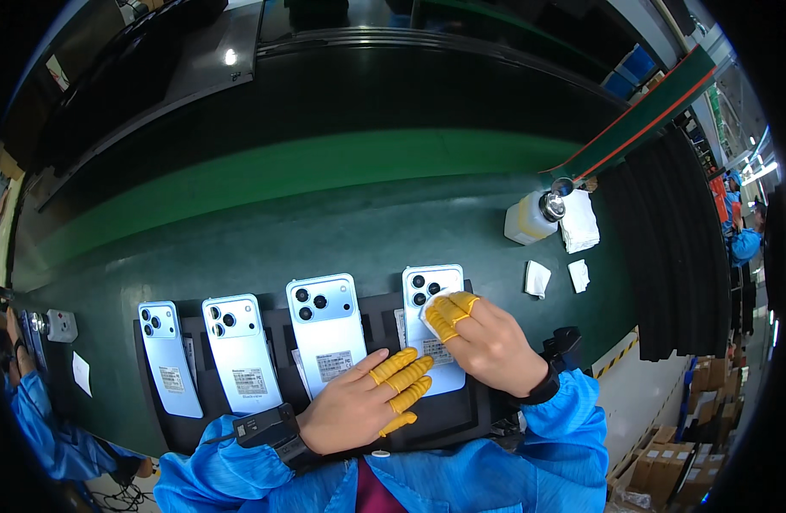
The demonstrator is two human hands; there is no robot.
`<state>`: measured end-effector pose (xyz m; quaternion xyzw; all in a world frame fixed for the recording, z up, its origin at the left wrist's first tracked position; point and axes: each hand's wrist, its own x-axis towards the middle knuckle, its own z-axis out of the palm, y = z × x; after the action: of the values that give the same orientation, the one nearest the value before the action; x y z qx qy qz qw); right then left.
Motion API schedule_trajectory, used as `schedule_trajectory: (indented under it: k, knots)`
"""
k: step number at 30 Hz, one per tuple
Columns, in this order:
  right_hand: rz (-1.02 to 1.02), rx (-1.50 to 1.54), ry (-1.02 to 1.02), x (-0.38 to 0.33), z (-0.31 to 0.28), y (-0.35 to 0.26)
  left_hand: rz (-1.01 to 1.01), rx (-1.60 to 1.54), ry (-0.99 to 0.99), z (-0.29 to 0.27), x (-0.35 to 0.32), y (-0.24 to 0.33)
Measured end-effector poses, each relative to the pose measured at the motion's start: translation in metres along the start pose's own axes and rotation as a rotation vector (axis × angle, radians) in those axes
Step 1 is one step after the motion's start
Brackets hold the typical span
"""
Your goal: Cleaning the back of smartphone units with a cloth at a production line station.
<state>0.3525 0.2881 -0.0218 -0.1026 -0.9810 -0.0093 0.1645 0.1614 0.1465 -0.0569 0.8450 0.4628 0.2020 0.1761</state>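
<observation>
Several light-blue smartphones lie backs up in a row on a black foam tray (pixel 209 432). The rightmost phone (pixel 449 376) is between my hands, its camera bump at the far end and a printed label on its back. My right hand (pixel 496 350), with yellow finger cots, presses a folded white wipe (pixel 428 318) onto that phone just below the cameras; most of the wipe is hidden under the fingers. My left hand (pixel 363 402) lies flat with fingers stretched, also in yellow cots, its fingertips at that phone's near left side. The neighbouring phone (pixel 329 329) is partly covered by this hand.
A white pump bottle (pixel 530 220) with a metal top stands at the far right beside a stack of white cloths (pixel 579 224). Two crumpled wipes (pixel 537 280) lie nearer. A black ribbed curtain (pixel 673 248) is at the right. Another person's blue sleeve (pixel 51 432) shows at left.
</observation>
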Motion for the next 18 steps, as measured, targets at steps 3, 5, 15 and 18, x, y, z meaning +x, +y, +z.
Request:
schedule_trajectory:
  k: [3, 5, 15, 18]
  knots:
    - [-0.011, -0.019, 0.028, -0.004, -0.003, 0.009, -0.002, -0.009, 0.0, 0.0, 0.001, 0.0]
    - [0.024, -0.035, 0.015, -0.008, -0.008, 0.011, -0.005, -0.014, -0.002, -0.001, 0.0, 0.0]
    - [-0.014, 0.063, 0.173, 0.015, 0.0, 0.01, -0.001, 0.005, 0.001, -0.001, 0.0, 0.001]
    - [-0.054, 0.053, 0.121, 0.026, 0.013, 0.008, 0.005, -0.003, 0.024, -0.001, 0.001, 0.001]
